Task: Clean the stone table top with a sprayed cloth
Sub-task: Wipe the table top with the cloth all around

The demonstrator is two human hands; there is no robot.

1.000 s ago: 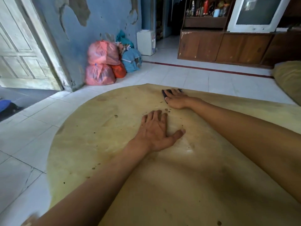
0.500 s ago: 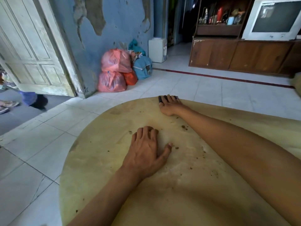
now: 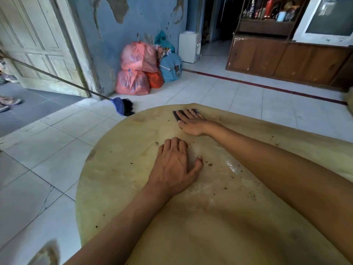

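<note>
Newly brought into view since half a second ago is a broom [image 3: 122, 106], its blue head laid on the tiles at ten o'clock from the table's far rim, while both hands are found nearly where they were. At the far rim, the right hand [image 3: 192, 124] is pressed flat, fingers spread narrowly, on top of a dark cloth [image 3: 176, 115]; only the cloth's edge is seen, poking out at eleven o'clock from under the fingertips. Whether the cloth is gripped or merely pinned cannot be told. Nearer the camera, at seven o'clock from the right hand and apart from it, the left hand [image 3: 174, 167] is laid palm down on the bare stone, fingers close together, thumb stuck out to three o'clock, nothing held. Around both hands the yellowish stone table top [image 3: 118, 169] is seen speckled with dark crumbs, thickest at three to four o'clock from the left hand, beside a wet glint. Beyond the table, at twelve o'clock, pink bags [image 3: 137, 67] are heaped against the blue wall [image 3: 145, 18].
</note>
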